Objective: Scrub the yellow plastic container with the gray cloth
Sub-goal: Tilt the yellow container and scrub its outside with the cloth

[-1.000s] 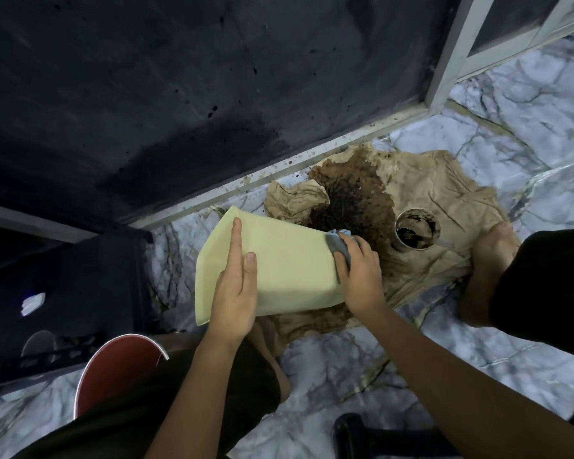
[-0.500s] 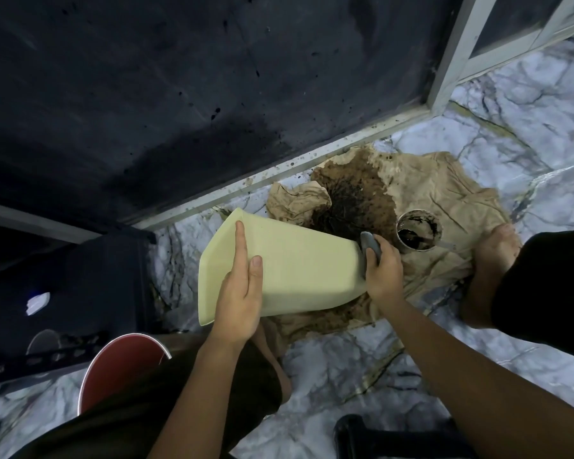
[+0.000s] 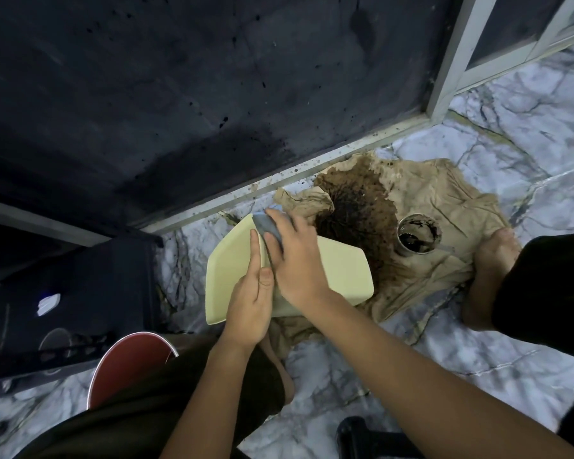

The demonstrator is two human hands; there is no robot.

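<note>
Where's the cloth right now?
Head view, centre: the cloth is under the right hand, pressed on the container at its upper-left end, just above the left hand.

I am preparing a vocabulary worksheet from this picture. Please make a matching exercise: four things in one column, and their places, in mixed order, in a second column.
Things
1. gray cloth
2. yellow container
3. round can
4. red bucket

Places
A. stands on the stained brown sheet
B. at the lower left, beside the person's dark-clothed leg
C. under the fingers of the right hand
D. held at its near edge by the left hand

Pairs: 1-C, 2-D, 3-A, 4-B
</note>
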